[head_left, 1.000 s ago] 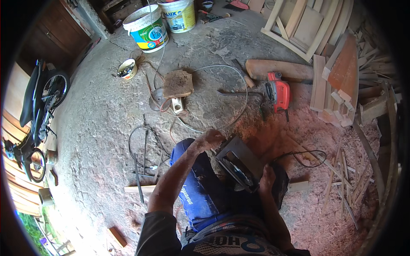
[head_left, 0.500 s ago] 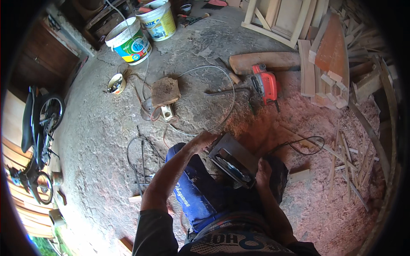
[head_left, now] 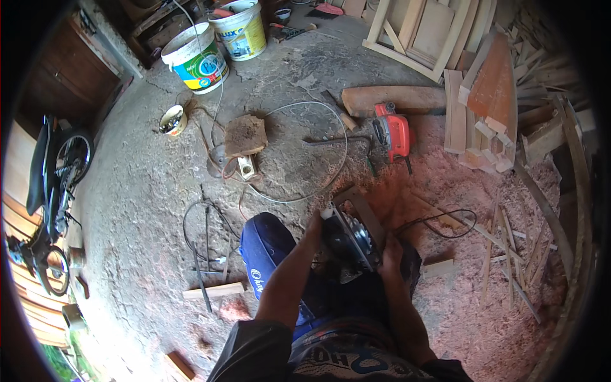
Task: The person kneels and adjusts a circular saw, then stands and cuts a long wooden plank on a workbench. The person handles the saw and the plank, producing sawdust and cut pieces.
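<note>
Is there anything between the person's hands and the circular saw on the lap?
Nothing visible. The left hand rests directly on the circular saw at its left side, and the right hand grips its right side. Its black cord trails away to the right over the sawdust, clear of both hands.

Left hand (head_left: 314, 227) drawn in from an open, raised reach beyond the saw (head_left: 352, 237), now pressed against its left side. Saw tipped a little more upright, blade guard facing up. Right hand (head_left: 389, 249) shifted slightly along the saw's right edge. View swung leftward, buckets (head_left: 216, 48) lower in frame.
</note>
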Available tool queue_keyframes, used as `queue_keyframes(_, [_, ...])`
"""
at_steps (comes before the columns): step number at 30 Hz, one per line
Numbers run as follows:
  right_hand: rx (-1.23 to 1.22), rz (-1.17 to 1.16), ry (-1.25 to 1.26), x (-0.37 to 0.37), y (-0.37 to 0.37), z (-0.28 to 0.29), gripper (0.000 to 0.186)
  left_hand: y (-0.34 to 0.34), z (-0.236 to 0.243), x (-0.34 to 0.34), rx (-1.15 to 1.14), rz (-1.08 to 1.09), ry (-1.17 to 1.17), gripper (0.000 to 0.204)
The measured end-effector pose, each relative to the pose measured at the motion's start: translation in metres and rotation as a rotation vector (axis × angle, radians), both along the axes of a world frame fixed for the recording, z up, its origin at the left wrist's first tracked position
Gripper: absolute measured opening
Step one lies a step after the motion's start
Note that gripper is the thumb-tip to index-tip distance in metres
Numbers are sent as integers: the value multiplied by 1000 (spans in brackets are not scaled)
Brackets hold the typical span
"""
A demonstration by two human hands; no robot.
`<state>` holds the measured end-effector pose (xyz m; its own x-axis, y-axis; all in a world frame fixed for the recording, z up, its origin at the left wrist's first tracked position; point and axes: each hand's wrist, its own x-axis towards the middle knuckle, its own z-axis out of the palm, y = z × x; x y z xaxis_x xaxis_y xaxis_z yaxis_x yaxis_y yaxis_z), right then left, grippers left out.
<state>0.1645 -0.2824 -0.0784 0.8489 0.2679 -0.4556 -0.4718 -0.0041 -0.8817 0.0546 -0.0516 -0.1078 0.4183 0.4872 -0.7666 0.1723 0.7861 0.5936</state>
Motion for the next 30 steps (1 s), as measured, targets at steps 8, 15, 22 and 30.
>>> queue_keyframes(8, [-302,248,-204,-29,-39,-35,33,10,-94,7,237,-14,261,48])
queue_keyframes(15, [-799,943,-508,23,-28,57,24,-4,-96,-13,913,-307,220,20])
queue_keyframes(22, [-559,1096,-782,119,80,125,32,-17,-30,-9,968,-383,312,29])
queue_keyframes(30, [-492,645,-261,82,99,3,56,10,-56,3,255,-201,105,31])
